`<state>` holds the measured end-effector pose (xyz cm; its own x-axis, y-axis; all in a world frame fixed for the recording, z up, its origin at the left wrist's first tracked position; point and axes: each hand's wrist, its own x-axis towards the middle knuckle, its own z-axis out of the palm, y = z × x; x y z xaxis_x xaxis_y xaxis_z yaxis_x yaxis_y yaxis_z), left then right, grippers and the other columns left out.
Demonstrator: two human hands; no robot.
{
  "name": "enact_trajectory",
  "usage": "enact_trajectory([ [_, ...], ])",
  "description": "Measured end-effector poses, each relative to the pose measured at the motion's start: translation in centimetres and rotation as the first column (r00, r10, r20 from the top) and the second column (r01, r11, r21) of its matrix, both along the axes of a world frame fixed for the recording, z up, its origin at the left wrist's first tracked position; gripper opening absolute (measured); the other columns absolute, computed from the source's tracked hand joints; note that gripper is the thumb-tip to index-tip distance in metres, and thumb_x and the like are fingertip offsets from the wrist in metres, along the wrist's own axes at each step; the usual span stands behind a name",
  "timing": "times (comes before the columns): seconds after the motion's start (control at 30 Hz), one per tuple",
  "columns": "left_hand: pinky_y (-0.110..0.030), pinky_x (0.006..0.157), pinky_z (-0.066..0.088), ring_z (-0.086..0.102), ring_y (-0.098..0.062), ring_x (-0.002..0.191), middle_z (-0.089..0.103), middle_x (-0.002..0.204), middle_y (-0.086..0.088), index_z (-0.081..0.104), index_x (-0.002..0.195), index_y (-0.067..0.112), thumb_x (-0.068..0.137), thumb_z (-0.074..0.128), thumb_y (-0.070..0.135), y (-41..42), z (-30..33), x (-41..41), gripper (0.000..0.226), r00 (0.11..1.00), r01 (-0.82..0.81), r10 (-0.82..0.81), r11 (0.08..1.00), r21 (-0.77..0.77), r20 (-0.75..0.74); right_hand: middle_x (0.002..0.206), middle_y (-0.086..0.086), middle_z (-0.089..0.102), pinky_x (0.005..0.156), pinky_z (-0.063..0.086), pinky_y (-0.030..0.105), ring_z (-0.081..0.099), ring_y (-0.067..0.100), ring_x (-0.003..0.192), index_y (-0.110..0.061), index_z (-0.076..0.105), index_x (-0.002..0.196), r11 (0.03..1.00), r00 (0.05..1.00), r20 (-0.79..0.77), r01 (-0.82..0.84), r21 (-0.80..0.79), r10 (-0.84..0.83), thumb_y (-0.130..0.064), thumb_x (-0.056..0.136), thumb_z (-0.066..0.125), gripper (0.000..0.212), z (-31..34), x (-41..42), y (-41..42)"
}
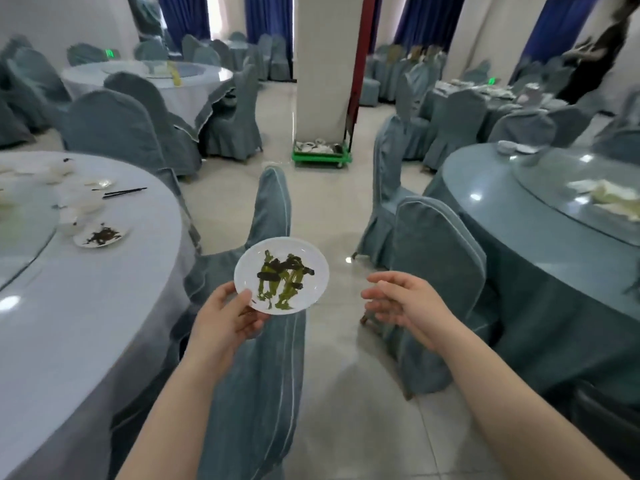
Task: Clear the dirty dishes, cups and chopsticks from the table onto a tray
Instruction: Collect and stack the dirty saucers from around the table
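Observation:
My left hand (227,318) pinches the near rim of a small white plate (308,263) with green and dark food scraps, held level in the aisle above a covered chair. My right hand (403,301) hangs empty to the plate's right, fingers relaxed and straight. On the round table (86,306) at the left lie another dirty plate (102,234), white cups and bowls (83,202) and black chopsticks (124,192). A green tray cart (320,154) holding dishes stands on the floor at the pillar's foot ahead.
Blue-covered chairs (436,265) flank a tiled aisle leading to the white pillar (325,64). A second round table (554,209) with a glass turntable and napkins is at the right. More tables and chairs fill the back; a person stands far right.

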<state>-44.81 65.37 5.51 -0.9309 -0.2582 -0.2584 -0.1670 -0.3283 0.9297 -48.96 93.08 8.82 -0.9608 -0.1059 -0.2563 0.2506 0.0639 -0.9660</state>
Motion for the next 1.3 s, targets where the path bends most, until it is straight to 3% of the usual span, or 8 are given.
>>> enact_trajectory([
  [0.23, -0.023, 0.058, 0.057, 0.072, -0.015, 0.069, 0.075, 0.085, -0.002, 0.056, 0.112, 0.016, 0.096, 0.054, 0.017, 9.9, 0.5, -9.9, 0.016, 0.997, -0.073, 0.073, 0.997, 0.009, -0.032, 0.094, 0.006, 0.075, 0.076, 0.053, 0.034, 0.07, 0.02, 0.08, -0.015, 0.065, 0.108, 0.992, 0.992, 0.001, -0.125, 0.015, 0.125, -0.016, 0.097, 0.053, 0.017, 0.3, -11.8, 9.4],
  [0.5, -0.024, 0.057, 0.056, 0.073, -0.017, 0.075, 0.076, 0.091, -0.004, 0.059, 0.108, 0.018, 0.095, 0.056, 0.021, 8.6, 0.3, -17.6, 0.013, 0.938, -0.347, 0.346, 0.937, 0.035, 0.02, 0.094, 0.006, 0.075, 0.072, 0.054, 0.032, 0.07, 0.021, 0.083, -0.014, 0.066, 0.107, 0.951, 0.951, 0.028, -0.309, -0.028, 0.309, -0.015, 0.098, 0.051, 0.017, -0.1, -26.0, 6.9],
  [0.73, -0.021, 0.052, 0.054, 0.073, -0.018, 0.073, 0.076, 0.085, -0.003, 0.058, 0.104, 0.019, 0.094, 0.058, 0.017, 2.0, -0.5, -26.2, 0.01, 0.799, -0.595, 0.6, 0.783, 0.182, 0.03, 0.096, 0.008, 0.074, 0.075, 0.054, 0.034, 0.069, 0.021, 0.081, -0.012, 0.066, 0.107, 0.848, 0.848, 0.0, -0.53, -0.033, 0.53, -0.014, 0.097, 0.052, 0.018, 0.1, -37.9, -3.4],
  [0.83, -0.023, 0.053, 0.055, 0.072, -0.023, 0.081, 0.075, 0.094, -0.008, 0.058, 0.116, 0.014, 0.095, 0.058, 0.016, -0.8, 0.1, -28.5, 0.021, 0.743, -0.661, 0.669, 0.726, 0.19, 0.026, 0.095, 0.008, 0.074, 0.074, 0.053, 0.034, 0.068, 0.021, 0.08, -0.013, 0.066, 0.105, 0.797, 0.797, 0.013, -0.602, -0.055, 0.603, -0.013, 0.096, 0.051, 0.017, 0.7, -41.3, -7.8],
  [1.03, -0.022, 0.052, 0.056, 0.073, -0.015, 0.07, 0.076, 0.085, -0.003, 0.052, 0.124, 0.012, 0.095, 0.057, 0.015, -6.0, 0.7, -30.1, 0.03, 0.593, -0.801, 0.804, 0.581, 0.143, 0.052, 0.095, 0.007, 0.075, 0.072, 0.056, 0.032, 0.069, 0.02, 0.078, -0.014, 0.066, 0.106, 0.652, 0.65, 0.045, -0.756, -0.062, 0.758, -0.014, 0.096, 0.054, 0.015, 0.4, -46.8, -17.0],
  [1.2, -0.032, 0.069, 0.058, 0.071, -0.022, 0.088, 0.072, 0.096, -0.004, 0.051, 0.132, 0.017, 0.093, 0.06, 0.019, -9.5, -0.6, -31.0, 0.039, 0.401, -0.916, 0.909, 0.394, 0.079, 0.115, 0.084, 0.005, 0.075, 0.066, 0.052, 0.028, 0.068, 0.018, 0.07, -0.011, 0.064, 0.105, 0.515, 0.506, 0.105, -0.852, -0.092, 0.856, -0.012, 0.096, 0.052, 0.015, -1.3, -51.2, -26.2],
  [1.3, -0.032, 0.068, 0.057, 0.072, -0.022, 0.085, 0.072, 0.093, -0.003, 0.051, 0.13, 0.019, 0.093, 0.06, 0.019, -11.6, -1.4, -32.4, 0.038, 0.281, -0.959, 0.951, 0.274, 0.069, 0.128, 0.081, 0.005, 0.074, 0.061, 0.052, 0.026, 0.066, 0.016, 0.064, -0.007, 0.063, 0.108, 0.416, 0.405, 0.128, -0.906, -0.081, 0.905, -0.01, 0.096, 0.052, 0.016, -2.4, -54.3, -32.1],
])
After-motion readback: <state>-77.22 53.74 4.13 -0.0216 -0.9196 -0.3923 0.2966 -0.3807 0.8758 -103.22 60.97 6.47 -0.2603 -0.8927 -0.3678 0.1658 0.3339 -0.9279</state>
